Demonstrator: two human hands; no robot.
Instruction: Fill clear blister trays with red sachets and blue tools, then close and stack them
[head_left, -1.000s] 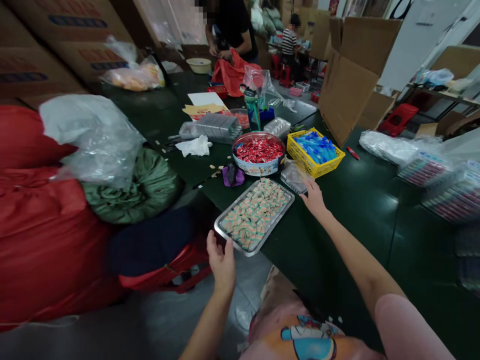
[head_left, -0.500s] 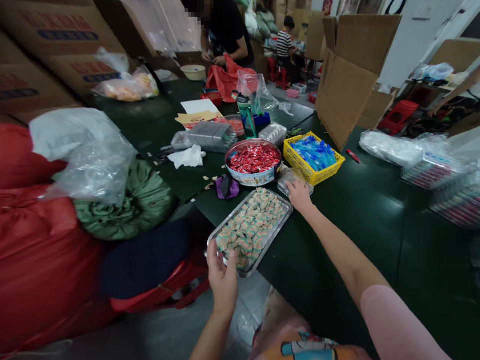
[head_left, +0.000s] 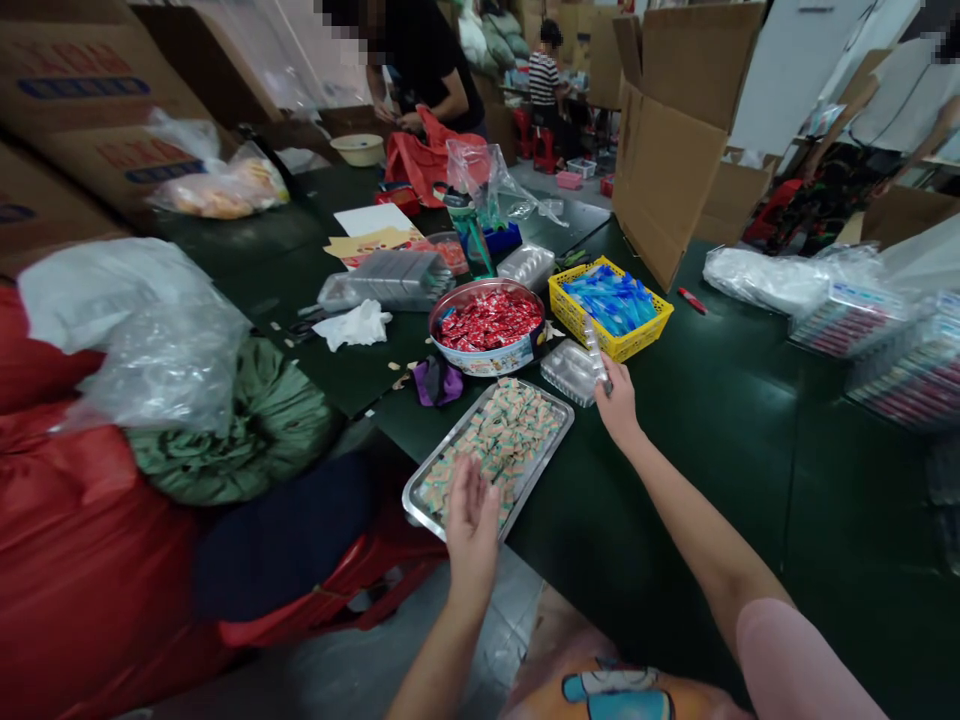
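Note:
A metal tray (head_left: 420,505) full of small wrapped candies lies at the near edge of the dark green table (head_left: 720,420). My left hand (head_left: 472,530) hovers flat over the tray's near end, fingers together, holding nothing. My right hand (head_left: 616,400) is closed on a clear plastic container (head_left: 598,350), lifting it on edge from a stack of clear containers (head_left: 566,370) beside the tray. Behind stand a round tin of red candies (head_left: 487,325) and a yellow basket (head_left: 609,305) of blue packets.
Red sacks (head_left: 82,560) and a green bag (head_left: 240,420) pile up at the left. An open cardboard box (head_left: 667,170) stands behind the basket. Packed containers (head_left: 892,360) lie at the right. Other people work at the far end and at the right.
My left hand moved from the tray's near rim to over the candies. My right hand took hold of a clear container and raised it. The view shifted slightly right.

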